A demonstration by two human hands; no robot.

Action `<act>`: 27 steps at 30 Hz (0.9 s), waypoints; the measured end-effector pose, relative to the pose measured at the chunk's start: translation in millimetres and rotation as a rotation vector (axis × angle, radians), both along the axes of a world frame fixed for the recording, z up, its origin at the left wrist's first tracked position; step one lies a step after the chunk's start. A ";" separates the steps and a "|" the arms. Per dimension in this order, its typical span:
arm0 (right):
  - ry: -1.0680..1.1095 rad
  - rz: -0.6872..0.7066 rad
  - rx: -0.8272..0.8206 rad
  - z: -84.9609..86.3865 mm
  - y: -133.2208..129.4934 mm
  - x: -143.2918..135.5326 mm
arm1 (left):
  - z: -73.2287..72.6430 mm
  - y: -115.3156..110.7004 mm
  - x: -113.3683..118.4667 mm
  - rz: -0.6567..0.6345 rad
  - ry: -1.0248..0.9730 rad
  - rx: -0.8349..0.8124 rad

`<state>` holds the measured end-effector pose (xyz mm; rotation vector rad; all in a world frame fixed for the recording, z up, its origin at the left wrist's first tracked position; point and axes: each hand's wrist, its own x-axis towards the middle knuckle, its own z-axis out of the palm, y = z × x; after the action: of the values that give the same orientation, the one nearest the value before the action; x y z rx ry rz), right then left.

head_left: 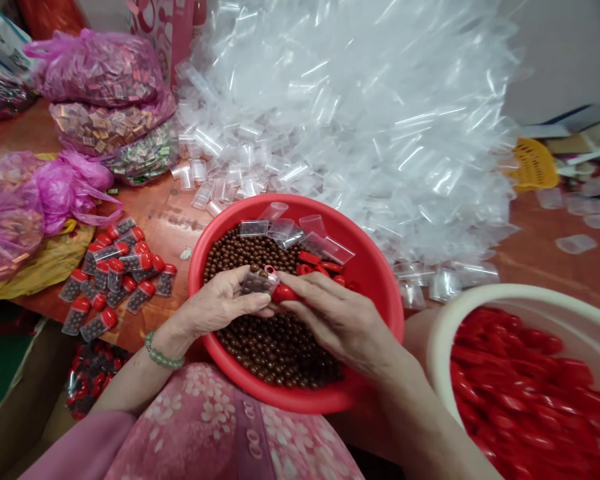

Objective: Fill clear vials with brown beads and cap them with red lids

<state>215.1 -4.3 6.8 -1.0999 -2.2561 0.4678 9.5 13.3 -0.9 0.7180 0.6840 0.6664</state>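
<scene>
My left hand (220, 300) is closed around a small clear plastic container (257, 283) filled with brown balls, its mouth turned to the right. My right hand (337, 317) pinches a red cap (283, 293) right at that mouth; whether the cap is seated I cannot tell. A small pink ring-like piece (270, 270) shows at the container's top edge. Both hands are above a red basin (380, 293). In it lie many brown chocolate-like balls (285, 357), several clear containers (280, 229) at the far side and loose red caps (325, 265) to the right.
A huge heap of clear containers (360, 120) rises behind the basin. Filled, red-capped containers (123, 260) lie at left, near pink bags (100, 70) of small packets. More filled ones (93, 377) sit lower in a box. A white tub (443, 327) of red caps (530, 393) stands at right.
</scene>
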 end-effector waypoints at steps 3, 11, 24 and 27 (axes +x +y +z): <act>0.239 -0.191 -0.173 5.7 5.4 2.3 | -0.2 1.3 -1.9 -0.065 0.001 0.021; 0.335 -0.088 -0.195 14.4 20.6 -13.8 | -8.5 1.1 -6.3 -0.175 -0.109 0.083; 0.250 -0.103 -0.035 18.0 24.5 -8.0 | -6.3 4.2 -8.6 -0.242 -0.219 -0.050; 0.304 -0.075 -0.049 17.8 23.1 -13.5 | -7.3 4.1 -9.1 -0.248 -0.214 -0.047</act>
<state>201.6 18.9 24.6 -1.0553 -1.9415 0.6176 0.4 17.4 -8.2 0.6640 0.4045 0.4891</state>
